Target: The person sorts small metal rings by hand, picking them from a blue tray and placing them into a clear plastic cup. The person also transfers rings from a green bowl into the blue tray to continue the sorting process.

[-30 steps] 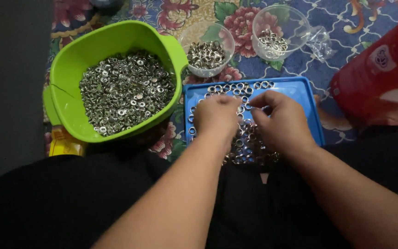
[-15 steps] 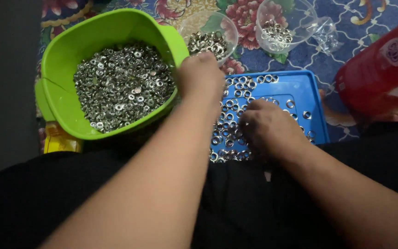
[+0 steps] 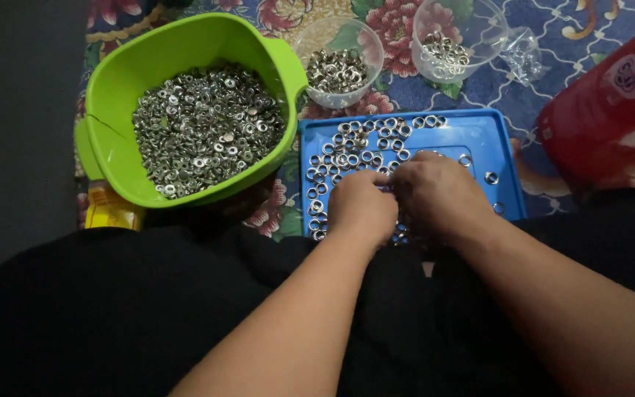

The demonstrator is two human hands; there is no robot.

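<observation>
A blue tray (image 3: pixel 472 136) lies on the patterned mat, strewn with several small silver metal rings (image 3: pixel 358 147). My left hand (image 3: pixel 361 208) and my right hand (image 3: pixel 435 195) rest side by side over the tray's near half, fingers curled down among the rings. The fingertips are hidden under the knuckles, so whether they pinch a ring does not show. A green tub (image 3: pixel 112 140) full of the same metal rings stands to the left of the tray.
Two clear plastic cups hold rings behind the tray: one (image 3: pixel 338 55) at centre, another (image 3: pixel 450 37) to its right, beside a crumpled clear bag (image 3: pixel 523 55). A red container (image 3: pixel 611 110) stands at right. A yellow object (image 3: pixel 108 209) lies under the tub.
My left hand has come back from the green tub's rim to the tray, beside the right hand. The right hand stayed on the tray.
</observation>
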